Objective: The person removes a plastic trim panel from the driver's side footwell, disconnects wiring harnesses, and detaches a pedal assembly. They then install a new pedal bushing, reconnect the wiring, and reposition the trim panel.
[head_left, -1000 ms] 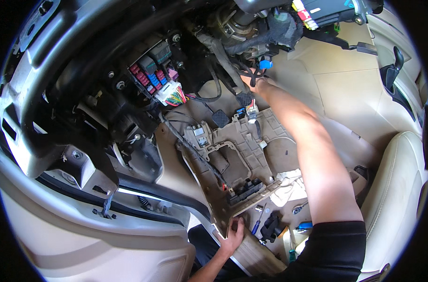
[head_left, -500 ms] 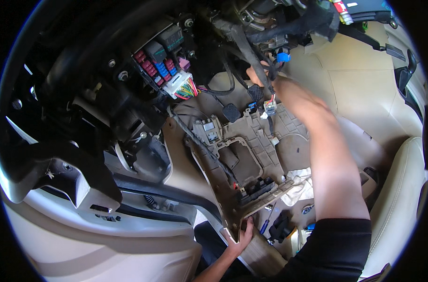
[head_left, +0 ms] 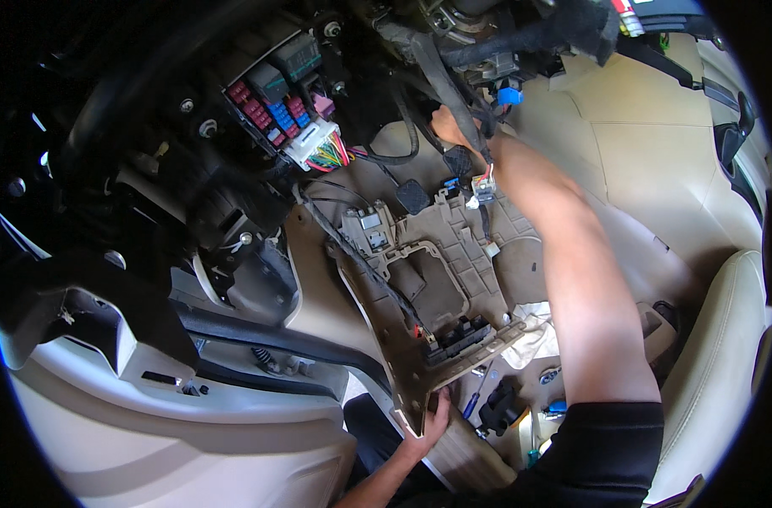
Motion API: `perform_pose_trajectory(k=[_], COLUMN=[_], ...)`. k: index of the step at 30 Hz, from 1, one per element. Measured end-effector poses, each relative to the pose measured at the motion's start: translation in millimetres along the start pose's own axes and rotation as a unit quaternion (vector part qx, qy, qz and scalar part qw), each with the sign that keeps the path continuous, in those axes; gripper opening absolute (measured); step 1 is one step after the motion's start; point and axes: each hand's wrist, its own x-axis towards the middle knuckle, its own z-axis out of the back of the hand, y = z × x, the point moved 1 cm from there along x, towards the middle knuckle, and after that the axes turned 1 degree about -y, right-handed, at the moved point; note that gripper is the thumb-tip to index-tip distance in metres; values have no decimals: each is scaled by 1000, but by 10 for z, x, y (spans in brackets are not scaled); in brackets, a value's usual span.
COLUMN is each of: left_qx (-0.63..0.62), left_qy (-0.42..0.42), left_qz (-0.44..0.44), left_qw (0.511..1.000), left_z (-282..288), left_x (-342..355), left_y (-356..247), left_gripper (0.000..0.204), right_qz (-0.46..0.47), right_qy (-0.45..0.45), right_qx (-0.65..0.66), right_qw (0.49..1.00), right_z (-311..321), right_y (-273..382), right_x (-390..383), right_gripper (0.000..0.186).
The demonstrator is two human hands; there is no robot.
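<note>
With my left hand (head_left: 430, 426), low in the middle of the view, I grip the front edge of a loose beige dashboard panel (head_left: 496, 279) with a square opening and attached connectors. My right arm reaches up past the panel, and my right hand (head_left: 451, 124) is among black cable bundles (head_left: 437, 72) under the dashboard, beside a blue connector (head_left: 510, 95). Its fingers look curled and are partly behind the cables; what they hold is hidden. An exposed fuse box (head_left: 271, 103) with a white plug and coloured wires sits up and to the left of that hand.
A cream seat (head_left: 712, 372) is at the right, the pale door (head_left: 166, 440) at lower left. A dark metal bracket (head_left: 98, 313) juts out at left. Below the panel lie a screwdriver (head_left: 472, 402), a white cloth (head_left: 534, 339) and several loose parts on the floor.
The view has shifted slightly, so the bracket at left sits lower and darker. My right hand stays among the cables with small movement; my left hand stays on the panel's edge.
</note>
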Motion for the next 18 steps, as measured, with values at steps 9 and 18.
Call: perform_pose_trajectory(k=[9, 18], left_qx=[-9, -9], left_qy=[-1, -21], left_qz=[26, -21], left_qw=[1000, 1000], left_z=[47, 59], left_x=[42, 86], left_y=[-226, -263], left_gripper=[30, 25], right_qz=[-204, -96], right_qy=[97, 4], right_qx=[207, 421], right_qw=[952, 902], right_z=[-410, 101], right_y=[-146, -390], right_x=[158, 16], right_gripper=[24, 33])
